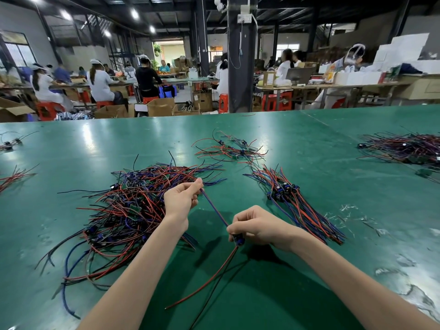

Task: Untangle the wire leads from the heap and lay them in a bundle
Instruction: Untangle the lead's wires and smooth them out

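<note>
Left hand (179,198) pinches far end of wire lead (214,208), held taut. Right hand (252,225) clamped on lead's small blue module; red and black tails trail toward viewer over green surface (333,258). Tangled heap (133,206) lies left, touching left hand. Bundle (292,198) lies right, apart from both hands.

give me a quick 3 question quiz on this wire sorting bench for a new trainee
1. True or false: the left hand and the right hand hold the same wire lead.
2. Where does the tidy bundle lie relative to the tangled heap? A) to its right B) to its left C) on top of it
3. Fill in: the table surface is ___ in colour.
Key: 1 true; 2 A; 3 green.
</note>
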The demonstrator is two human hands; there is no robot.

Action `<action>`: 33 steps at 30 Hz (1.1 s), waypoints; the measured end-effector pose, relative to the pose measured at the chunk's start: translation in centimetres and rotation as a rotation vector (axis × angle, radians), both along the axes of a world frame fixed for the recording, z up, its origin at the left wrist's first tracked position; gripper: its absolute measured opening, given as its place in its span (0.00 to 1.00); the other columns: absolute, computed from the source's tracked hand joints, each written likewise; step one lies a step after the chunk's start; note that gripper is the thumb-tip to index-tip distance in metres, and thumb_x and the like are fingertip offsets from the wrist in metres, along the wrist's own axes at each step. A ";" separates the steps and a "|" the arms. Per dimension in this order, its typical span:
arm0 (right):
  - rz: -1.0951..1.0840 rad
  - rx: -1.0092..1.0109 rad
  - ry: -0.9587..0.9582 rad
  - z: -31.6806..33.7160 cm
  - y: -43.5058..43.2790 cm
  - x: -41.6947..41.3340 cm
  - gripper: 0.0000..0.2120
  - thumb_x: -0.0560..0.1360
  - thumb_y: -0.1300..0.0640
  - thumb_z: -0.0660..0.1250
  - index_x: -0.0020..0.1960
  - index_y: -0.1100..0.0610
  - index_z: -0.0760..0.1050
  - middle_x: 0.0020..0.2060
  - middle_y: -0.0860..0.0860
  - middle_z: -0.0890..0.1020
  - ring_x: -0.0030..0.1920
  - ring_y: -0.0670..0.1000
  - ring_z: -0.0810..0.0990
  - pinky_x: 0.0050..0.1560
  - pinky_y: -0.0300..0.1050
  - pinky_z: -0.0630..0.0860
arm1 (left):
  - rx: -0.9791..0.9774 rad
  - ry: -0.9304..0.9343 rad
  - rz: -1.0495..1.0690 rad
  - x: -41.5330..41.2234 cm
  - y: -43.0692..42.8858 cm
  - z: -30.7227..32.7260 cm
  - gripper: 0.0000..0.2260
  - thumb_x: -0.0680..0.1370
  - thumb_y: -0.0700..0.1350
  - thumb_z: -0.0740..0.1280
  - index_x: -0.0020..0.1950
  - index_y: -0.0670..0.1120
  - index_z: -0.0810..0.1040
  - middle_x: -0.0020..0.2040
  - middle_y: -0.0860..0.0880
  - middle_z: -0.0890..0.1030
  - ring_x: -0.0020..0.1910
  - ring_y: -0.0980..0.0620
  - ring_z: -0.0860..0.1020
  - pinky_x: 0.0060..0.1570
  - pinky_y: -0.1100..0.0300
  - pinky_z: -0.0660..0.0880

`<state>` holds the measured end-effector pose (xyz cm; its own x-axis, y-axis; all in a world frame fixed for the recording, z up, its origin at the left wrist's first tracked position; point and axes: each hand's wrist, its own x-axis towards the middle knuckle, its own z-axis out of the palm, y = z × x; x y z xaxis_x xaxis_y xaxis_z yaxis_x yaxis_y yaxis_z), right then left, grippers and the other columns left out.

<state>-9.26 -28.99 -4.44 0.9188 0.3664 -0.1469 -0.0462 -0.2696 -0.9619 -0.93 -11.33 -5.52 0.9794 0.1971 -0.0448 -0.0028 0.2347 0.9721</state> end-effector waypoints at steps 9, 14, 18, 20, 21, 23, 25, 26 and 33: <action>-0.042 0.033 -0.072 -0.3 0.2 0.3 0.14 0.74 0.67 0.67 0.31 0.59 0.78 0.29 0.53 0.81 0.27 0.45 0.76 0.30 0.31 0.70 | -0.153 0.055 -0.176 -0.1 -0.3 0.2 0.14 0.71 0.53 0.70 0.44 0.42 0.80 0.38 0.48 0.84 0.31 0.57 0.78 0.30 0.68 0.76; -0.231 0.117 -0.154 0.4 -0.1 0.7 0.12 0.75 0.66 0.66 0.33 0.63 0.78 0.23 0.49 0.79 0.20 0.42 0.70 0.24 0.30 0.65 | -0.209 0.127 -0.345 -0.7 -1.3 0.8 0.26 0.77 0.58 0.61 0.59 0.35 0.70 0.50 0.40 0.82 0.45 0.49 0.81 0.40 0.61 0.81; -0.472 0.169 -0.212 0.5 -1.4 1.5 0.11 0.75 0.61 0.67 0.36 0.65 0.79 0.20 0.49 0.75 0.16 0.43 0.60 0.18 0.32 0.53 | -0.054 0.181 -0.635 -2.2 -2.2 1.0 0.21 0.79 0.52 0.61 0.58 0.34 0.75 0.47 0.41 0.84 0.40 0.50 0.82 0.40 0.60 0.80; -0.549 0.199 -0.215 0.4 -1.9 1.9 0.12 0.76 0.60 0.67 0.35 0.63 0.79 0.19 0.48 0.74 0.15 0.44 0.59 0.19 0.32 0.54 | 0.016 0.181 -0.766 -3.2 -3.0 0.8 0.14 0.76 0.44 0.65 0.55 0.34 0.77 0.42 0.42 0.84 0.37 0.52 0.82 0.39 0.61 0.79; -0.570 0.207 -0.215 0.4 -2.0 2.0 0.12 0.76 0.60 0.67 0.35 0.62 0.79 0.19 0.48 0.74 0.15 0.44 0.60 0.18 0.32 0.54 | 0.025 0.171 -0.799 -3.6 -3.5 0.5 0.11 0.76 0.41 0.65 0.53 0.35 0.79 0.42 0.42 0.84 0.37 0.52 0.82 0.39 0.61 0.80; -0.588 0.207 -0.217 0.2 -2.2 2.2 0.13 0.76 0.58 0.66 0.34 0.60 0.79 0.19 0.47 0.75 0.15 0.44 0.62 0.18 0.33 0.57 | 0.042 0.141 -0.799 -4.2 -4.2 0.1 0.07 0.78 0.38 0.63 0.50 0.37 0.80 0.41 0.43 0.84 0.36 0.53 0.82 0.39 0.61 0.79; -0.589 0.227 -0.200 0.0 -2.3 2.3 0.13 0.77 0.57 0.67 0.35 0.60 0.79 0.21 0.48 0.75 0.16 0.44 0.65 0.18 0.33 0.60 | 0.047 0.111 -0.769 -4.6 -4.7 -0.1 0.07 0.79 0.37 0.63 0.49 0.37 0.80 0.39 0.44 0.84 0.34 0.53 0.81 0.37 0.63 0.79; -0.583 0.263 -0.175 -0.1 -2.2 2.4 0.13 0.76 0.56 0.67 0.35 0.59 0.80 0.23 0.49 0.77 0.17 0.44 0.67 0.19 0.34 0.62 | 0.045 0.096 -0.758 -4.7 -4.9 -0.1 0.07 0.79 0.37 0.63 0.48 0.37 0.80 0.38 0.44 0.84 0.33 0.54 0.81 0.37 0.63 0.78; -0.379 0.428 0.050 0.0 -2.6 2.6 0.09 0.71 0.59 0.71 0.49 0.62 0.80 0.30 0.52 0.78 0.25 0.46 0.71 0.26 0.34 0.68 | -0.012 0.022 -0.656 -5.3 -5.2 0.5 0.07 0.79 0.34 0.62 0.45 0.37 0.79 0.34 0.47 0.83 0.28 0.56 0.79 0.31 0.65 0.76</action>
